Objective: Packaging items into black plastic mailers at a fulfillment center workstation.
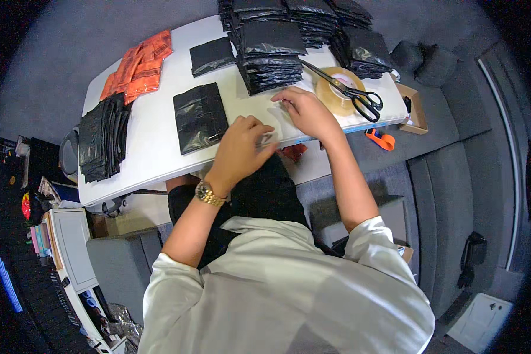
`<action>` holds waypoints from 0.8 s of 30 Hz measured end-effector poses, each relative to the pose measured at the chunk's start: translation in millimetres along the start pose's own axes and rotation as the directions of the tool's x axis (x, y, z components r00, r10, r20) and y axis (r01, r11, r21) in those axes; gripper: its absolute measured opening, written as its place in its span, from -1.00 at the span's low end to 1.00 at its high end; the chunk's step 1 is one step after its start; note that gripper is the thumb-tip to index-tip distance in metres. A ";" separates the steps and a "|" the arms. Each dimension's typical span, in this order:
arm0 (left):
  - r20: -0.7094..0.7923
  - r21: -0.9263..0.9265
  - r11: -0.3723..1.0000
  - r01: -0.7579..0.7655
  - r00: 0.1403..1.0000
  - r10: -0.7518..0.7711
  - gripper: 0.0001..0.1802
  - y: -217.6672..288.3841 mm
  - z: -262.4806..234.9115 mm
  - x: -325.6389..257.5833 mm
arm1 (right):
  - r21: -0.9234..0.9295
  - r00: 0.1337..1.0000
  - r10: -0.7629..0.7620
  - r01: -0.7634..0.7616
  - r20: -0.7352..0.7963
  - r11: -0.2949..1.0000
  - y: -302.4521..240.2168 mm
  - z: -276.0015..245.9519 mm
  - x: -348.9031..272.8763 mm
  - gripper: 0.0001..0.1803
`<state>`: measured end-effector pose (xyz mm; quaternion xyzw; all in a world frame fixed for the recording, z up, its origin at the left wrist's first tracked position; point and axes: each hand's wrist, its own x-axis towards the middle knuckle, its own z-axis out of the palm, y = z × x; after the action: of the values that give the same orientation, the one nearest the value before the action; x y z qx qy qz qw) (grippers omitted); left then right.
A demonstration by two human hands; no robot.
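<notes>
At the table's near edge my left hand (242,148), with a gold watch (209,194) on its wrist, has its fingers curled in. A pale, see-through scrap (269,139) shows at its fingertips; its kind is unclear. My right hand (305,113) is a little farther off, fingers bent together over the white tabletop; what they pinch, if anything, cannot be made out. Left of my left hand lies a flat black plastic packet (200,118). Right of my right hand, a wide roll of clear tape (330,97) lies flat with black-handled scissors (353,93) across it.
Tall stacks of black packets (271,53) stand at the back. A single black packet (211,56) lies beside them. Orange packets (138,68) and a leaning black pile (104,137) occupy the left. Beyond the table's right end are a cardboard box (415,109) and a grey sofa (448,194).
</notes>
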<state>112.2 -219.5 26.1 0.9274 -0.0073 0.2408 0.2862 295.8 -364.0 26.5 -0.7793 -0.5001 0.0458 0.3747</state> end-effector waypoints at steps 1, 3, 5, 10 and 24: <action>0.052 0.047 0.999 -0.015 0.999 0.012 -0.78 4.0 5.2 2.4 | 0.011 1.000 -0.004 0.004 -0.011 1.000 4.0 -1.4 -1.8 -0.73; 0.073 0.068 0.997 -0.027 0.997 0.022 -0.76 3.6 16.5 3.7 | 0.021 1.000 -0.007 0.007 -0.027 1.000 10.4 -1.8 -4.6 -0.73; 0.060 0.119 0.993 -0.017 0.998 0.010 -0.78 0.2 25.1 1.8 | 0.022 0.999 -0.024 0.025 -0.041 0.999 12.5 0.7 -5.5 -0.73; 0.094 0.128 0.988 -0.089 0.993 0.077 -0.86 -1.5 25.9 -0.9 | 0.010 1.000 0.003 -0.003 -0.018 1.000 7.5 3.9 -0.9 -0.74; -0.222 -0.375 0.808 0.454 0.803 -0.554 -0.26 -115.8 -94.9 -29.2 | 0.165 0.954 0.274 -0.292 0.124 0.942 -76.6 84.9 52.6 -0.44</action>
<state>61.9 -75.6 20.2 0.7878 0.2521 0.2982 0.4764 226.9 -258.8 30.0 -0.8026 -0.3945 0.1830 0.4082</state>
